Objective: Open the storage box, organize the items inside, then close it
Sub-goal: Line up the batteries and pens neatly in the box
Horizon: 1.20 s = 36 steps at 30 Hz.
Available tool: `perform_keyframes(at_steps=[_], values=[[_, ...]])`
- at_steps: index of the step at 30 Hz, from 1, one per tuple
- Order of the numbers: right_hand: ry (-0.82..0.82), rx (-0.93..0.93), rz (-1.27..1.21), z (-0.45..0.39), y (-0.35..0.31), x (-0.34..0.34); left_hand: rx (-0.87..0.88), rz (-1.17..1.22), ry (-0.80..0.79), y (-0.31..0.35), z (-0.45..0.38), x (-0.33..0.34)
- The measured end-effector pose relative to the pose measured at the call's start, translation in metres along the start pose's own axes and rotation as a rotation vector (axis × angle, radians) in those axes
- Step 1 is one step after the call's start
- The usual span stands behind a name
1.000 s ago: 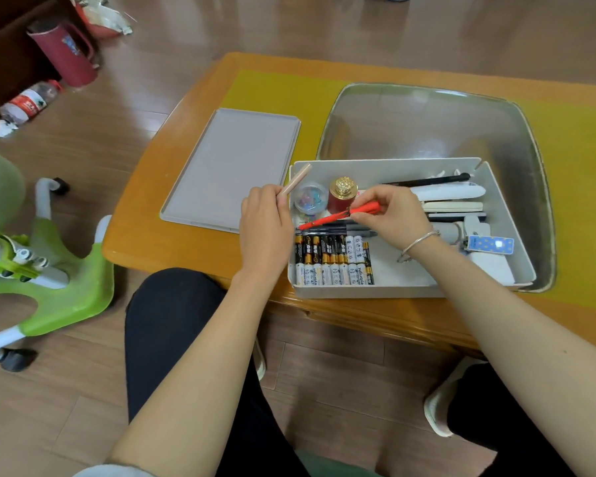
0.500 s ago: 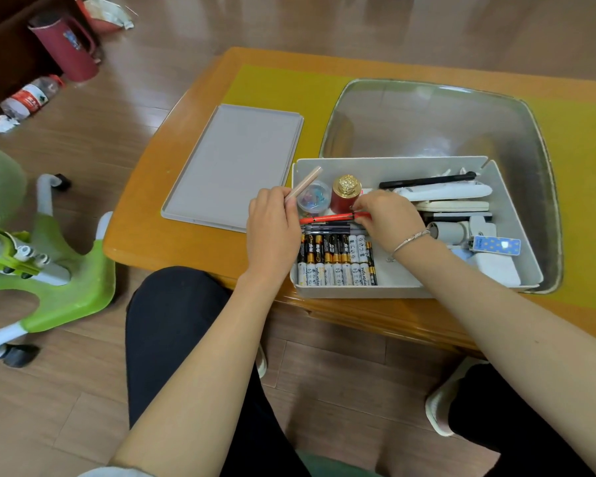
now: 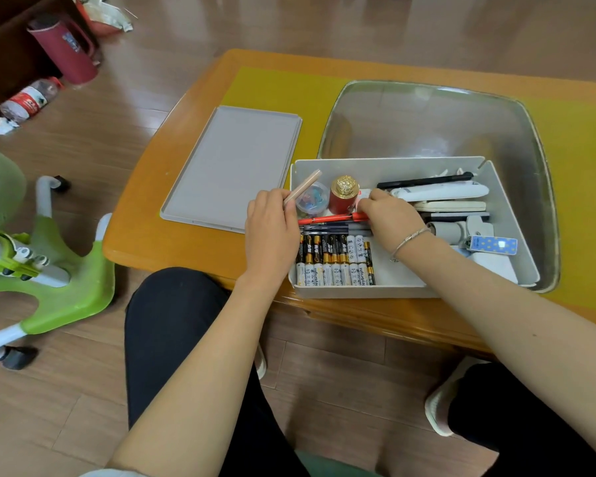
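Note:
The open grey storage box (image 3: pixel 389 164) sits on the table's near edge, its lid (image 3: pixel 233 166) lying flat to the left. My left hand (image 3: pixel 272 228) holds a pale pink stick (image 3: pixel 305 185) at the box's left wall. My right hand (image 3: pixel 389 215) rests inside the box, fingers curled on a red pen (image 3: pixel 324 220) laid above dark pens (image 3: pixel 334 229). Rows of batteries (image 3: pixel 334 258) fill the near left corner. A red bottle with gold cap (image 3: pixel 343 196) and a clear round container (image 3: pixel 312 201) stand behind the pens.
White and black tools (image 3: pixel 441 192), a grey roller (image 3: pixel 458 228) and a blue dotted item (image 3: pixel 492 244) lie at the box's right. A glass inset (image 3: pixel 427 122) is behind the box. On the floor left: a green chair base (image 3: pixel 49 270), red jug (image 3: pixel 66 51), plastic bottle (image 3: pixel 28 101).
My right hand has lowered the red pen from a raised tilt to lie flat on the dark pens. My left hand with the pink stick has barely moved.

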State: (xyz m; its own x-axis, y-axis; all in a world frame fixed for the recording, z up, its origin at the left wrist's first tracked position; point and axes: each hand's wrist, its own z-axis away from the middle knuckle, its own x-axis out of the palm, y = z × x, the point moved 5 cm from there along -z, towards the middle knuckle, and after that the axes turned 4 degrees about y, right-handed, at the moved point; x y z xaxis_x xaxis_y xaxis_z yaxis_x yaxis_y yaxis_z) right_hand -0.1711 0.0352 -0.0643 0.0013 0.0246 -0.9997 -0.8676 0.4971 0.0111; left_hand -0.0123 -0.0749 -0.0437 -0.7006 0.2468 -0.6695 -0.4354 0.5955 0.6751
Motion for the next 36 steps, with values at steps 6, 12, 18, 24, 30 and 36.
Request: perform_keyframes(at_steps=[6, 12, 18, 24, 30, 36], values=[[0.006, -0.033, 0.019, 0.0, 0.003, 0.0, -0.003, -0.009, 0.001, -0.001, 0.001, 0.001], [-0.041, -0.041, 0.098, 0.007, 0.007, 0.003, 0.0, -0.011, 0.008, -0.001, 0.002, 0.003], [-0.021, -0.044, 0.168, 0.006, 0.008, 0.005, 0.005, -0.028, 0.022, 0.0, 0.002, 0.004], [0.004, -0.064, 0.135, 0.009, 0.015, 0.008, 0.003, -0.018, 0.029, -0.001, 0.002, 0.005], [0.061, -0.052, -0.022, 0.014, 0.016, 0.005, -0.002, -0.008, 0.027, -0.002, 0.003, 0.005], [0.015, -0.06, -0.139, 0.017, 0.014, 0.007, -0.01, -0.008, 0.023, -0.003, 0.002, 0.006]])
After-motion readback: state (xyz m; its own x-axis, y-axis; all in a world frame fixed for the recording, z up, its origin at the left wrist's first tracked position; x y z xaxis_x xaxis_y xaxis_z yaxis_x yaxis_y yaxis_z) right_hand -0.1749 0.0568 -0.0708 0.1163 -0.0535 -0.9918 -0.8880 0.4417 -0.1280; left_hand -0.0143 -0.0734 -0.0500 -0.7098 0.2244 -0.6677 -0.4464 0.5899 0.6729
